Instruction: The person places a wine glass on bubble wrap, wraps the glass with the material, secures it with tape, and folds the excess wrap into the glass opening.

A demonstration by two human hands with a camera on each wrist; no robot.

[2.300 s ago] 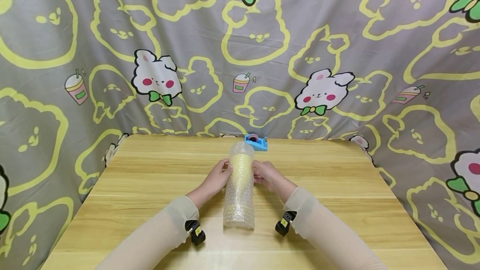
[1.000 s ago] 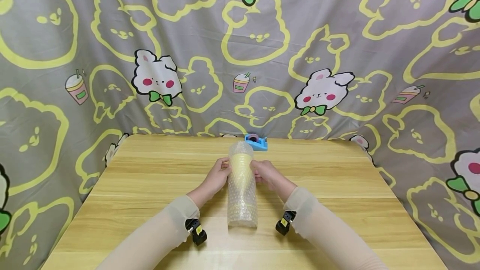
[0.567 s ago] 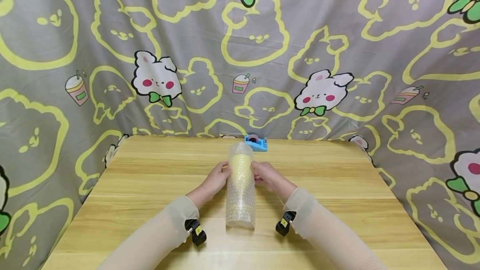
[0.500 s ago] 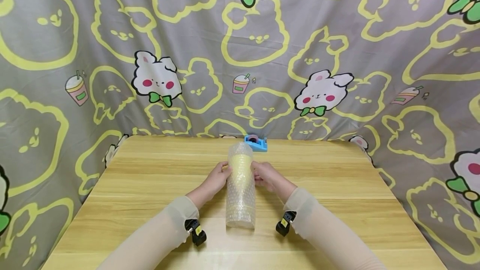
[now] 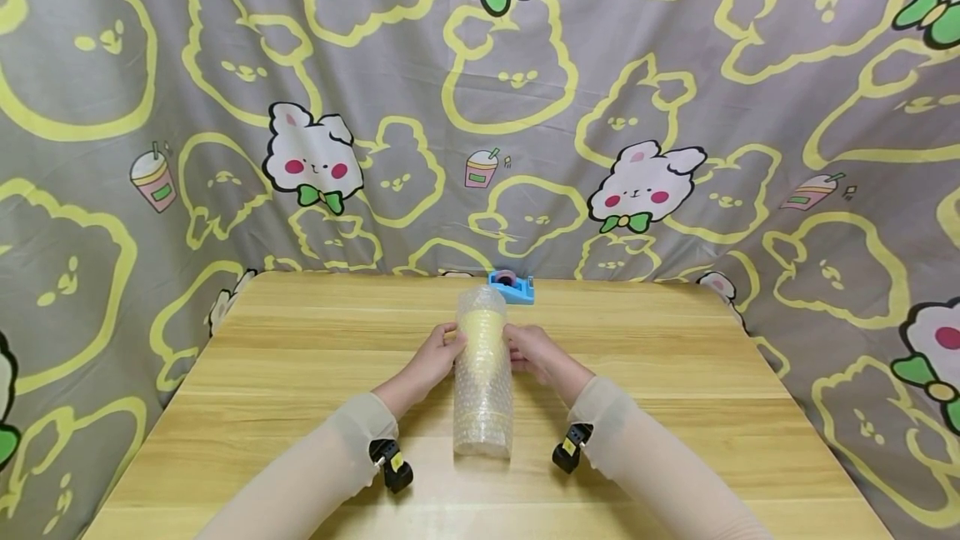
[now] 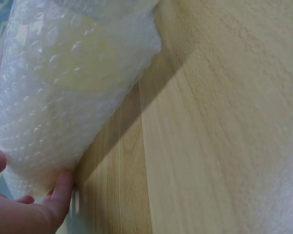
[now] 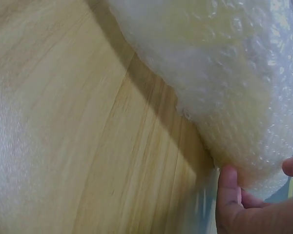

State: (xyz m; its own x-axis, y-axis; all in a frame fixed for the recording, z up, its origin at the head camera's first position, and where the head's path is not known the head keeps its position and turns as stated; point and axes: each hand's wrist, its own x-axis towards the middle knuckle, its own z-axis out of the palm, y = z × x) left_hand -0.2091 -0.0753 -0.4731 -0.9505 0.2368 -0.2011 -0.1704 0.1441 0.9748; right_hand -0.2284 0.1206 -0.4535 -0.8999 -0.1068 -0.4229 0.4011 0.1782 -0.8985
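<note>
Head view. Bubble-wrapped roll, qty 1: mid-table, long axis pointing away from you, btwn your hands. Yellow item, qty 1: inside the wrap, ID unclear. L hand, R hand, qty 2 total: one per flank, toward the roll's far half, fingers curled in & pinching the wrap btwn them; fingertips partly hidden behind the roll. Step in hand, prob.: keeping the wrap snug. Best practice: match pressure L & R, hold both hands level, roll evenly so the edges stay aligned; don't crush bubbles. If you free a hand for tape, prob. best to pin the loose edge w/ the other first.

Also in head view: blue tape dispenser, qty 1, just past the roll's far end, to its R, w/ tape roll, qty 1. Wrist cams, qty 2: L, R. Wood-grain table, qty 1. Printed curtain behind; drink-cup prints in sight, qty 3.

L wrist view. Same roll; thumb & fingers apart, wrap gripped btwn. Shadow on table alongside; can't tell if that end is lifted.

R wrist view. Mirror of same: digits apart, pinching wrap. Wrap's side edge a bit ragged; smooth it before any taping.
</note>
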